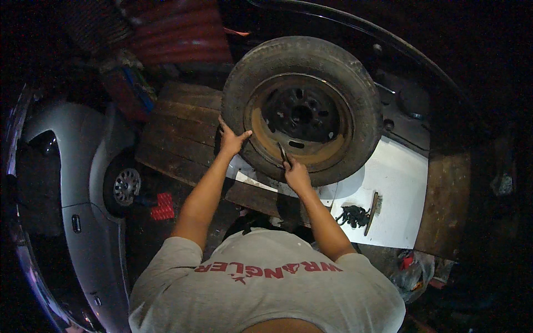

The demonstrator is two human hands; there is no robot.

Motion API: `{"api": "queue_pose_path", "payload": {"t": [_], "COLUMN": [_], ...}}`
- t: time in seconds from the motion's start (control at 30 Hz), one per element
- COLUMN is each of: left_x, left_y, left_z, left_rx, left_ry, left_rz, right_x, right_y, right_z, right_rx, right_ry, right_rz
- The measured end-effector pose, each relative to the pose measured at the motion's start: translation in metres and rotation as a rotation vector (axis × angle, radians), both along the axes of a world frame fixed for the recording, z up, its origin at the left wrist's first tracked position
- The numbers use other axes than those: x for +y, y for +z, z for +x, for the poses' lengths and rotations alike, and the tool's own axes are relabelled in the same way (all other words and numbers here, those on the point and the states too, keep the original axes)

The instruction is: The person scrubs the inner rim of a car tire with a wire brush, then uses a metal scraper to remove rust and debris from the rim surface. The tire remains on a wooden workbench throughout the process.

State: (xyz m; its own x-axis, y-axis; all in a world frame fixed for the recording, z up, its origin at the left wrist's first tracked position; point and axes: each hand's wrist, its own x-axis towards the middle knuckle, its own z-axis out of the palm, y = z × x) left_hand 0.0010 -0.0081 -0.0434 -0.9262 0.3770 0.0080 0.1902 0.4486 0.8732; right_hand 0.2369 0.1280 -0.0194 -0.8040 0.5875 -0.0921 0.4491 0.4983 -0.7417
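A worn black tire (302, 51) on a rusty steel wheel rim (327, 151) lies tilted on the worktable before me. Its dark, holed centre shows a brownish, dirty band around it. My left hand (233, 140) grips the tire's left side, thumb across the sidewall and fingers at the tread. In my right hand (297, 173) is a slim dark hand tool (283, 151), its tip against the near inner side of the rim. The fist hides most of the tool, so its exact kind cannot be made out.
A white panel (397, 188) bears a brush (373, 213) and a clump of black pieces (352, 215). Wooden planks (180, 130) extend left. A grey car (83, 166) stands farther left, near a red patterned object (162, 206). At right lies a plastic bag (416, 275).
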Motion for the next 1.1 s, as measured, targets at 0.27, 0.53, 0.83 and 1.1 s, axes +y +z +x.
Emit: {"api": "queue_pose_path", "payload": {"t": [0.27, 0.53, 0.83, 1.1], "left_x": [0.006, 0.014, 0.031, 0.030], "left_y": [0.004, 0.041, 0.104, 0.109], "left_z": [-0.009, -0.014, -0.058, -0.055], "left_rx": [0.048, 0.158, 0.336, 0.298], "left_ry": [-0.015, -0.040, -0.211, -0.208], "left_rz": [0.018, 0.044, 0.008, -0.051], "right_x": [-0.001, -0.014, -0.010, -0.026], "right_y": [0.009, -0.018, 0.007, 0.018], "right_z": [-0.087, -0.048, -0.097, -0.110], "right_rx": [0.209, 0.306, 0.355, 0.338], "right_ry": [-0.073, -0.057, -0.144, -0.236], "right_rz": [-0.102, 0.006, -0.095, -0.076]}}
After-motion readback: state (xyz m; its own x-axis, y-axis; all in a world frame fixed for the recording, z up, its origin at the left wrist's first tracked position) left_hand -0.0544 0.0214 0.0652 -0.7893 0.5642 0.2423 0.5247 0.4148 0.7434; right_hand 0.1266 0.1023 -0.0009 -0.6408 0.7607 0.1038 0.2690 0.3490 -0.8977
